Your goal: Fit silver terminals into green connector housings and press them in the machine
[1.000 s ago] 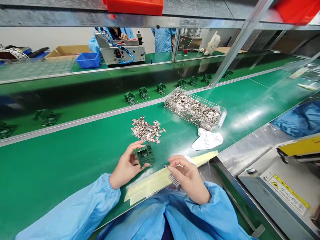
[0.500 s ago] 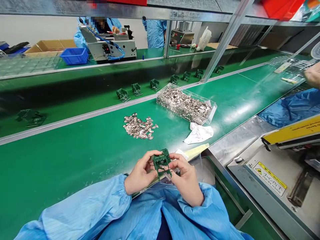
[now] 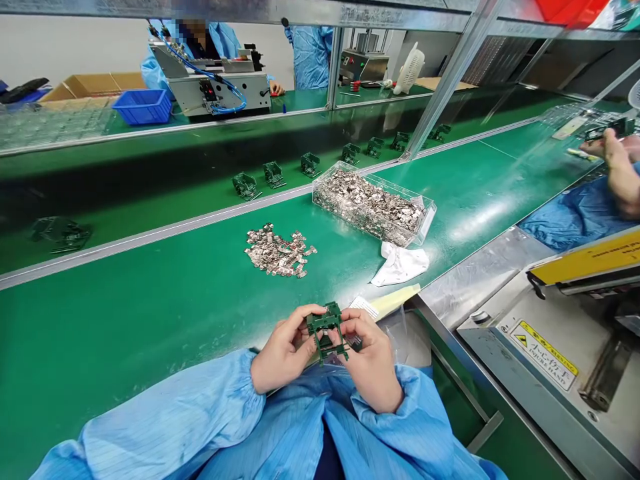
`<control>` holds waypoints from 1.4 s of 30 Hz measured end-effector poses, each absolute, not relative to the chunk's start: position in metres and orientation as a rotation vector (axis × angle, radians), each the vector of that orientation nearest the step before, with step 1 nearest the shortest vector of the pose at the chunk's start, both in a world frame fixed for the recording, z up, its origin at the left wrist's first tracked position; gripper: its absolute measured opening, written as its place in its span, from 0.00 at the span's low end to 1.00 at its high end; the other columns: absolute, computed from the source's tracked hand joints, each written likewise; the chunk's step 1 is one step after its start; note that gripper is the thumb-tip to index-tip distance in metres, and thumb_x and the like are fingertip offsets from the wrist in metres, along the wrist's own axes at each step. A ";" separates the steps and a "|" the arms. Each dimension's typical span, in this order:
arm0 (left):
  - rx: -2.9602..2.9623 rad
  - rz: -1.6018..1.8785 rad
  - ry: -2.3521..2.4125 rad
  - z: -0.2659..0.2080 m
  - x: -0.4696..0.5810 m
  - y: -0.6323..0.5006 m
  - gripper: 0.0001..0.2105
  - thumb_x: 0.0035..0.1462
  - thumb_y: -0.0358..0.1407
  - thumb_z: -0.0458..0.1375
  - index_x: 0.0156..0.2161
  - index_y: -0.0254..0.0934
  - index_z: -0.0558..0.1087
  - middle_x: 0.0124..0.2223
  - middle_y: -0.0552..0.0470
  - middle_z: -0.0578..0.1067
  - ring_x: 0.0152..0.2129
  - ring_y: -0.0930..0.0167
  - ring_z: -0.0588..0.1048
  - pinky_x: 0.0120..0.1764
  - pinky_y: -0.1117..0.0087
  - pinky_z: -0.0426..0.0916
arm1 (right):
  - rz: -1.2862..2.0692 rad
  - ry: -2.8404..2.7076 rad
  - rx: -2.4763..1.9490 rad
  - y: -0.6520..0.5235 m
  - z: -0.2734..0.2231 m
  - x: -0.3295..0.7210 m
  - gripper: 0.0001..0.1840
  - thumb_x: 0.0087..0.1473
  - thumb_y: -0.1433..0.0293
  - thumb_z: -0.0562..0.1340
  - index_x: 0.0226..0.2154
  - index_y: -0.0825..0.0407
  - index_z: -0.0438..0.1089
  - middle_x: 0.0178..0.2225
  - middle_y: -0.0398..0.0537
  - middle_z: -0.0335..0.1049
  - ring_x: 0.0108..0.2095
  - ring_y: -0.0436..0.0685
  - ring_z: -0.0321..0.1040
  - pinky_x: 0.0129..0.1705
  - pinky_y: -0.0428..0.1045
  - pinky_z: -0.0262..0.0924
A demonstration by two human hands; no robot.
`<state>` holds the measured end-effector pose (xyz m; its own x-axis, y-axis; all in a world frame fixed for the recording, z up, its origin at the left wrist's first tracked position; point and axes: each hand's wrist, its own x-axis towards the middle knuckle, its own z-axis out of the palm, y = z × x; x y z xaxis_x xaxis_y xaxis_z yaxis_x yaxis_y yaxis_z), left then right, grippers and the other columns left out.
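Note:
Close to my body, a green plastic frame point(image 3: 326, 323) with openings in it is held between both hands. My left hand point(image 3: 286, 352) grips its left side, thumb in front and fingers behind. On the other side my right hand point(image 3: 371, 357) is closed on the frame, its thumb reaching into the lower opening; whether a small part is under that thumb is hidden. Beyond my hands lies a loose pile of small metal pieces point(image 3: 280, 250). A clear plastic tray point(image 3: 424, 223) full of similar pieces stands farther back, with a crumpled white cloth point(image 3: 400, 263) near its corner.
Several green frames point(image 3: 245, 186) stand in a row on the belt behind the metal divider. A yellow strip point(image 3: 397, 302) lies at the bench edge. A machine with a warning label point(image 3: 543, 355) is at right, and a co-worker's hand point(image 3: 623, 167) holds a dark part beyond it.
The green frame has tilted in my hands, and my right thumb has shifted up into its opening. At the right, the co-worker's hand has come farther into view with a dark part.

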<state>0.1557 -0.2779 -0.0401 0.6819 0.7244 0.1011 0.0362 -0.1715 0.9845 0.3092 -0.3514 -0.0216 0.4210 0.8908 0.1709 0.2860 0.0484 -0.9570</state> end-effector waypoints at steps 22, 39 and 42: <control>1.611 0.753 0.763 -0.040 0.162 -0.287 0.14 0.62 0.40 0.54 0.50 0.37 0.65 0.34 0.50 0.72 0.28 0.72 0.70 0.30 0.74 0.65 | 0.858 -0.864 -1.320 -0.349 -0.036 0.304 0.07 0.50 0.65 0.68 0.26 0.51 0.74 0.32 0.48 0.70 0.33 0.56 0.69 0.34 0.48 0.66; 1.684 0.760 0.759 -0.031 0.167 -0.302 0.12 0.61 0.36 0.53 0.50 0.39 0.65 0.34 0.52 0.74 0.27 0.73 0.70 0.28 0.75 0.63 | 0.864 -0.786 -1.239 -0.368 -0.031 0.300 0.08 0.48 0.65 0.71 0.25 0.50 0.73 0.30 0.46 0.70 0.31 0.54 0.68 0.34 0.47 0.65; 1.697 0.755 0.761 -0.032 0.169 -0.305 0.13 0.60 0.33 0.54 0.50 0.39 0.65 0.36 0.52 0.74 0.29 0.73 0.71 0.30 0.75 0.64 | 0.830 -0.798 -1.244 -0.372 -0.033 0.301 0.08 0.50 0.65 0.69 0.25 0.51 0.73 0.29 0.46 0.69 0.31 0.53 0.67 0.33 0.47 0.64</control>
